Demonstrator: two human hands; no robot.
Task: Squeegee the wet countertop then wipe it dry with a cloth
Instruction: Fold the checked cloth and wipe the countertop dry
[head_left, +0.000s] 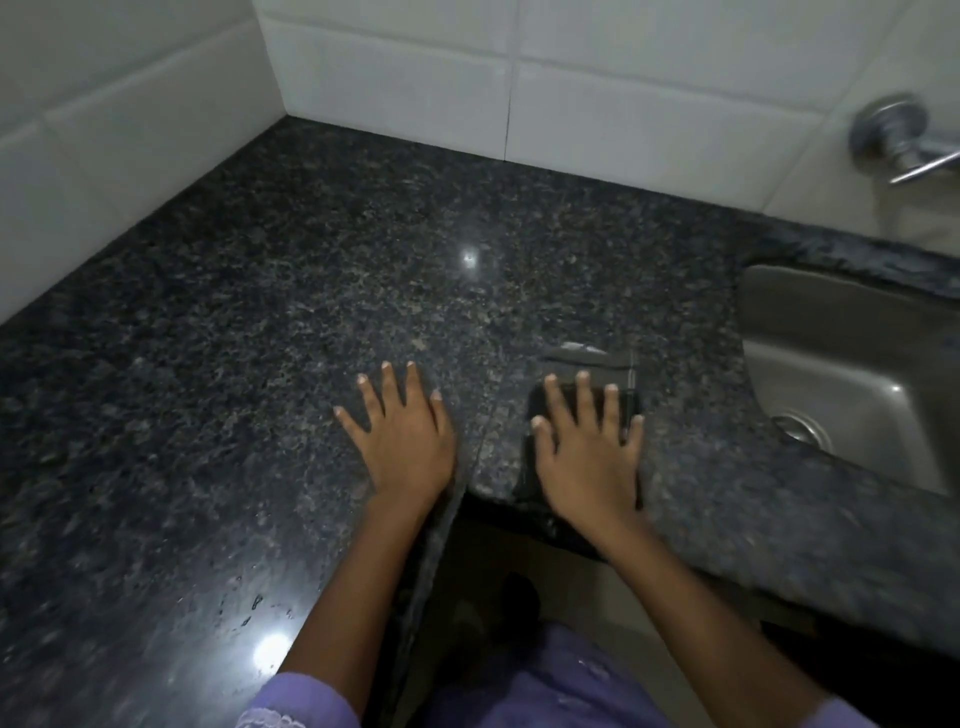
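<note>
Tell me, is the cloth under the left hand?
No, the dark cloth lies under the right hand; the left hand presses bare countertop.

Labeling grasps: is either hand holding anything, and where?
Nothing gripped. The right hand presses flat, fingers straight, on the middle of the dark cloth at the counter edge. The left hand rests flat on bare counter.
</note>
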